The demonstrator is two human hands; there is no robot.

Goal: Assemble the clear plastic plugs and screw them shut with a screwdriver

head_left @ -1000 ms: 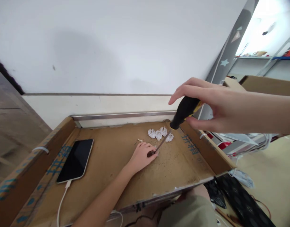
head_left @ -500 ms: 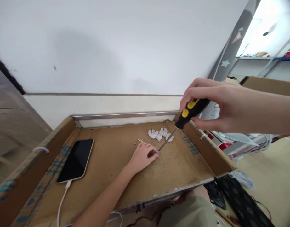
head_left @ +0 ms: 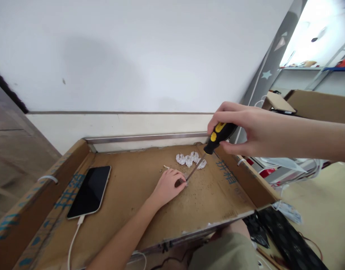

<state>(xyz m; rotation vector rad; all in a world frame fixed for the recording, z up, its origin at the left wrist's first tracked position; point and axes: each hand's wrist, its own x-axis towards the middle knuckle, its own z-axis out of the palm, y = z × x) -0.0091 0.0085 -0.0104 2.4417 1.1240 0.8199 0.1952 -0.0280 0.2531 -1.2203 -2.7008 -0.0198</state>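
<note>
My right hand (head_left: 235, 127) is closed around the black and yellow handle of a screwdriver (head_left: 217, 137), with the thumb below and the fingers above. The shaft slants down and left to the fingertips of my left hand (head_left: 169, 187). That hand rests on the cardboard, its thumb and fingers pinched round a small piece, dark with a pale edge; the fingers hide most of it. Just beyond lie several clear plastic pieces with metal prongs (head_left: 188, 160). A tiny pale part (head_left: 166, 167) and a smaller metallic bit lie near my left fingers.
The work surface is a cardboard tray (head_left: 127, 180) with raised sides, dark crumbs scattered over it. A phone (head_left: 89, 191) with a white cable (head_left: 73, 240) lies at the left. A white wall (head_left: 133, 56) rises behind; boxes (head_left: 321, 108) stand at the right.
My right hand and the screwdriver have moved slightly left and down, with the tip still at my left fingers. The left hand has hardly moved.
</note>
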